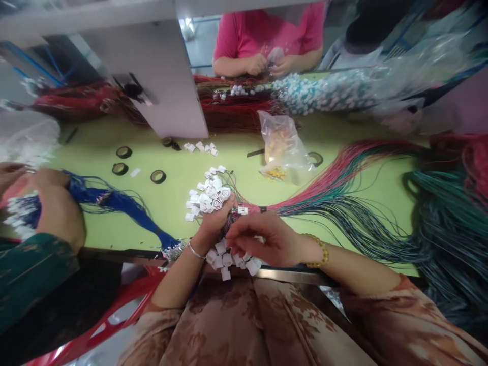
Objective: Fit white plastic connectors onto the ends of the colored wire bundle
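Nearest me, my lap in brown floral cloth [244, 325], just below the table [343, 203] edge. I'm using the wire bundle [328, 195] as landmark: red, green and dark strands fanning rightward across the green table.

My left hand [213, 223] sits at the bundle's gathered left end, clenched around a cluster of wires tipped with white connectors [208, 195] that stick up past its fingers. My right hand [263, 239] is just below that same end, fingers curled in a pinch toward the left hand; what it pinches I cannot tell, too small. A single connector [242, 210] sits on the wire end between the two hands. More white connectors [232, 260] hang under my right hand at the table edge. Gold bracelet [319, 251] on my right wrist, bangle [195, 250] on my left.

Above the bundle's left end lies a clear bag [284, 145] with yellow pieces. Far left of the bundle, a co-worker's hand [57, 208] grips blue wires [122, 203]. Beyond the bundle, across the table, a person in pink [267, 35] works with both hands. Tape rolls [157, 176] lie left of the bag.
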Demonstrator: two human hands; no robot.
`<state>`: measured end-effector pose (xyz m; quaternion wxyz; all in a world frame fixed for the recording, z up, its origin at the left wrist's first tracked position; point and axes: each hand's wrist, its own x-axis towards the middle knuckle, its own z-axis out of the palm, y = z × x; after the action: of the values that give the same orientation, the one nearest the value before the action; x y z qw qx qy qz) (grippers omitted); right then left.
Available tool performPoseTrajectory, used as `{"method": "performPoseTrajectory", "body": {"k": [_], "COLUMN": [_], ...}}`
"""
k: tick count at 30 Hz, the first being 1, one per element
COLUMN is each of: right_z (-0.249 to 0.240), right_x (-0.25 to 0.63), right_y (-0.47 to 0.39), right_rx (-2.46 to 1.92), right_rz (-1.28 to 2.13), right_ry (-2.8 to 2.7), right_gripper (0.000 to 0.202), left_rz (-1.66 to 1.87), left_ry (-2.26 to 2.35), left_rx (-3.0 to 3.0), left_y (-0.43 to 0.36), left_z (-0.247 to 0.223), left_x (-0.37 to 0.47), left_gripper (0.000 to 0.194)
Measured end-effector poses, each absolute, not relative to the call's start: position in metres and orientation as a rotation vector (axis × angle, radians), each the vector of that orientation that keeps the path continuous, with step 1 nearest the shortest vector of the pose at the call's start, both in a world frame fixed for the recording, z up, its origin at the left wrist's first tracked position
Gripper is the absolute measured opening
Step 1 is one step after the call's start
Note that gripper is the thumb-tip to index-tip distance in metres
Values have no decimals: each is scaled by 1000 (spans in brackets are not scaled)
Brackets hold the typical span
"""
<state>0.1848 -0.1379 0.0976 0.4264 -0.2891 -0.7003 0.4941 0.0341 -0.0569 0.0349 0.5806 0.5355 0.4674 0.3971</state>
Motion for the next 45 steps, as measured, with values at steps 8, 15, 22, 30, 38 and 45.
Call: {"method": "performPoseTrajectory", "body": {"k": [8, 15, 22, 30, 38, 45], "right_z": [52, 57, 49, 43, 39, 46], "right_x": [186, 192, 194, 194, 199, 203], "right_y": [-123, -94, -82, -79, -70, -74], "right_rx": [-840, -1121, -1061, -952, -969, -1025], "right_rz": [619, 1179, 1246, 1218, 1236, 1030], "right_ry": [-2263, -1266, -1143, -1032, -927, -1226], "right_gripper": [15, 27, 34, 42, 39, 21], "left_rz": [932, 842, 1008, 1017, 1030, 1044], "left_ry": [1012, 744, 914, 859, 858, 856], "left_rx": [1252, 1222, 1115, 1017, 985, 997], "left_y": [-54, -49, -51, -46, -44, -46], "left_z": [34, 17, 13, 8, 7, 11], "left_x": [31, 29, 28, 27, 25, 28], "left_gripper": [43, 30, 33, 26, 35, 31]}}
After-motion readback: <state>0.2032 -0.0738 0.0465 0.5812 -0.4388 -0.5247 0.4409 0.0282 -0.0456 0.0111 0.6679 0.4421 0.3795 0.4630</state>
